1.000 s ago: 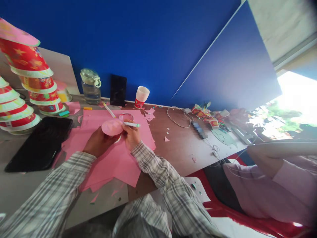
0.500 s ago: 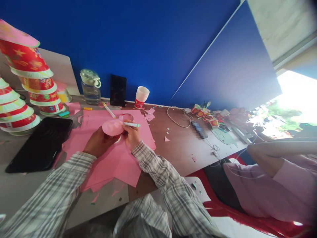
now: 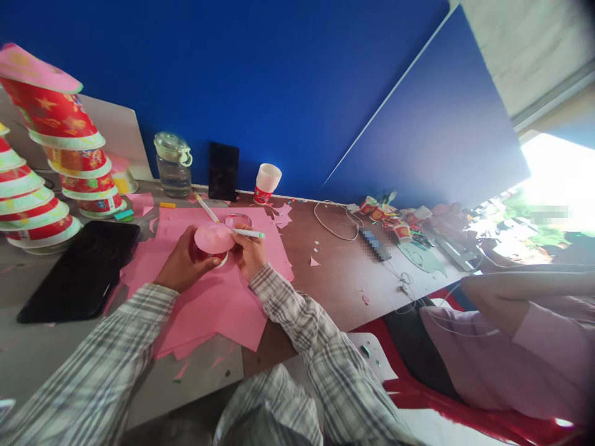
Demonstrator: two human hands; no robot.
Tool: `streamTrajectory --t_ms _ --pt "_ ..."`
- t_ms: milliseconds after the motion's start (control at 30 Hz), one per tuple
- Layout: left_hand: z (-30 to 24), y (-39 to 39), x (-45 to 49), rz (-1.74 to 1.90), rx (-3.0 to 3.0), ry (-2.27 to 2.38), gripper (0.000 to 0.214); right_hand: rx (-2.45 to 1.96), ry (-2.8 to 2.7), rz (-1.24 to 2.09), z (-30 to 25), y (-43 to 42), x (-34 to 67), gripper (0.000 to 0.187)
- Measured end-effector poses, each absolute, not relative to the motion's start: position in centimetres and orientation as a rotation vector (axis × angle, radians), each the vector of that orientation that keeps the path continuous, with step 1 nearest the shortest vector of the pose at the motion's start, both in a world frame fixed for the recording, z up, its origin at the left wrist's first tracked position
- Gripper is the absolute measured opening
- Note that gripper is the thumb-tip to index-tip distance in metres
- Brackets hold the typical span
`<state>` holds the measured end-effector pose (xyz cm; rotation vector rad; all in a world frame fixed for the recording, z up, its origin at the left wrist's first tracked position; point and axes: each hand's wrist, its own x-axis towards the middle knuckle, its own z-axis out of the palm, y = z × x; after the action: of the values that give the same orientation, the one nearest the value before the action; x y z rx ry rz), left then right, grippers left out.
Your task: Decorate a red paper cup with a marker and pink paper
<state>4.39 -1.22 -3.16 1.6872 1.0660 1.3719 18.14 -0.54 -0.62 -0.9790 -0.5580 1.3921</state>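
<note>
My left hand [image 3: 183, 263] is wrapped round a red paper cup [image 3: 202, 254], its thumb along the white rim. Over the cup's upturned end lies a round pink paper disc [image 3: 214, 238], hiding most of the cup. At the disc's right edge my right hand [image 3: 251, 252] has its fingers closed, with a white marker pen [image 3: 248, 233] with a green end held among them, pointing right. Below both hands spread sheets of pink paper [image 3: 223, 310]. A second marker [image 3: 206, 207] and a tape roll [image 3: 238, 220] lie just behind the hands.
Stacked decorated cups [image 3: 77, 133] stand at the left, behind a black tablet [image 3: 79, 272]. Along the blue partition are a water jug [image 3: 173, 164], a dark phone [image 3: 224, 171] and nested paper cups [image 3: 266, 184]. A person [image 3: 502, 347] sits at the right, near cables.
The left thumb has come round along the cup's rim, and the disc sits slightly flatter. The right hand stays at its edge with the marker. The whole view has shifted a little.
</note>
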Motion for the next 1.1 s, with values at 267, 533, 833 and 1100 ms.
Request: streamTrajectory --t_ms 267,533,833,1100 --pt "-3.6 -0.5 3.3 1.436 1.748 1.047 0.084 -1.008 -0.583 1.372 -0.1 -0.7 18.1 0.027" --pt "-2.7 -0.6 4.3 1.397 1.742 1.216 0.055 -1.061 -0.636 1.332 -0.4 -0.5 17.7 0.027" --pt "-2.5 -0.8 4.7 1.346 1.58 1.204 0.055 -1.081 -0.92 1.046 0.8 0.9 20.6 0.023" --pt "-1.9 -1.1 4.9 1.337 1.519 1.157 0.063 -1.198 -2.107 0.29 2.2 7.8 22.7 0.048"
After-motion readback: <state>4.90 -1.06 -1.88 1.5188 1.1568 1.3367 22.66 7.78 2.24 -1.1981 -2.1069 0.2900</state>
